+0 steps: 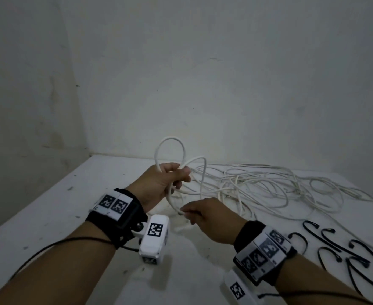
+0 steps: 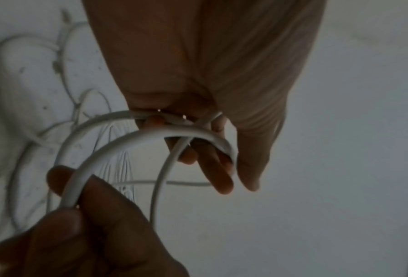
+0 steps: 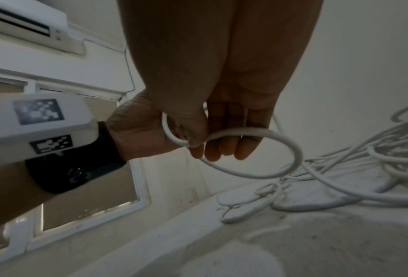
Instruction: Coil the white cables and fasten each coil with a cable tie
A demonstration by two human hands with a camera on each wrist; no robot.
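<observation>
My left hand (image 1: 170, 181) is raised over the table and grips a small coil of white cable (image 1: 170, 138), one loop standing above the fist. Below it, my right hand (image 1: 194, 213) pinches the same cable between thumb and fingertips. In the left wrist view the left hand (image 2: 212, 161) curls its fingers round the cable loops (image 2: 150, 137), and the right hand (image 2: 79, 224) holds the strand at lower left. The right wrist view has the right hand (image 3: 210, 142) pinching a cable loop (image 3: 290, 148). Black cable ties (image 1: 330, 239) lie loose at the right.
A tangled pile of white cable (image 1: 267, 183) spreads over the back right of the white table (image 1: 60, 216), also as the cable pile (image 3: 363, 178). Walls close the table at the back and left. A black lead trails from my left wrist band.
</observation>
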